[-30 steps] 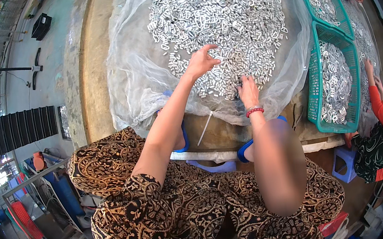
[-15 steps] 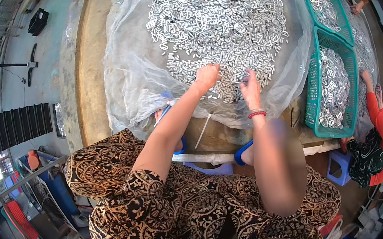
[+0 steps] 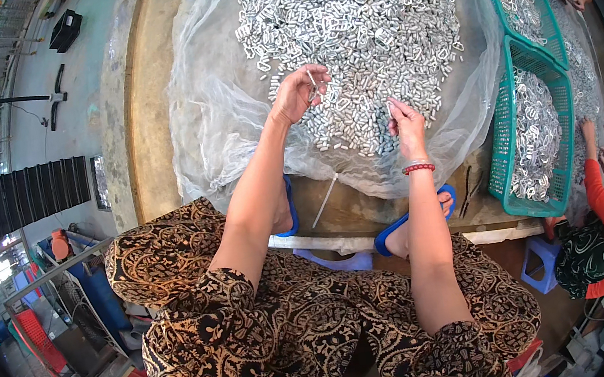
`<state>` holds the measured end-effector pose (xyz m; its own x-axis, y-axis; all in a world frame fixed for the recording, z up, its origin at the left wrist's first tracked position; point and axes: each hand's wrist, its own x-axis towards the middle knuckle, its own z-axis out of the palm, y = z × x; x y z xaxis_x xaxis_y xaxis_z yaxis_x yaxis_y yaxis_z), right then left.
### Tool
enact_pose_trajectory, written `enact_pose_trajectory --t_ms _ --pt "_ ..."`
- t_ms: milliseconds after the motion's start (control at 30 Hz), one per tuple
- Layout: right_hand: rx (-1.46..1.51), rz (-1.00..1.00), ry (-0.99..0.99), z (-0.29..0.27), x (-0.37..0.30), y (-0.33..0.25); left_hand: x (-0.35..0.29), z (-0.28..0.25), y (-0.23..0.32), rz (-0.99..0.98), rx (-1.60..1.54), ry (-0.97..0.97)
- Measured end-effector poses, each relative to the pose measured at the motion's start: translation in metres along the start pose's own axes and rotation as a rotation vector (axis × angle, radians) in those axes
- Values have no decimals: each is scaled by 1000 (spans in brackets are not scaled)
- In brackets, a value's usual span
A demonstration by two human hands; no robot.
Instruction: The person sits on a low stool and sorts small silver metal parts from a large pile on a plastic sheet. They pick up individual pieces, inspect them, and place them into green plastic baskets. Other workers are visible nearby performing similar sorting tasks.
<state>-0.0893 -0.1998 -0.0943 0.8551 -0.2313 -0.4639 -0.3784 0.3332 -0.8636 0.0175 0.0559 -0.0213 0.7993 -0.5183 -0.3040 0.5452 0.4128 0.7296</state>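
Note:
A heap of small silvery metal parts (image 3: 349, 17), open links mixed with short cylinders, lies on a translucent plastic sheet (image 3: 220, 108). Over the heap's near left edge, my left hand (image 3: 296, 95) is raised with a metal link (image 3: 312, 80) between thumb and fingers. My right hand (image 3: 408, 129) is lower and to the right, above the cylinders at the near side. Its thumb and fingertips are pinched together around a small piece that is too small to name, and a red bead bracelet (image 3: 419, 168) circles that wrist.
Two green plastic baskets (image 3: 499, 164) of metal links stand at the right. Beyond them a co-worker in a red sleeve (image 3: 596, 179) reaches into more parts, and another person's hands show farther back. A white tie (image 3: 325, 202) hangs from the sheet's near edge.
My left hand has lifted away from the pile, up and left, and now shows a link. My right hand has shifted slightly right, its fingers closing to a pinch.

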Motion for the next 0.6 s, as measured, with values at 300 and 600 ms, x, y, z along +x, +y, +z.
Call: enact_pose_trajectory --t_ms 300,600 --pt "165 138 -47 25 1 -32 26 -4 -43 -38 1094 257" --pt "-1332 -439 43 62 26 1 22 -5 -32 162 1094 260"
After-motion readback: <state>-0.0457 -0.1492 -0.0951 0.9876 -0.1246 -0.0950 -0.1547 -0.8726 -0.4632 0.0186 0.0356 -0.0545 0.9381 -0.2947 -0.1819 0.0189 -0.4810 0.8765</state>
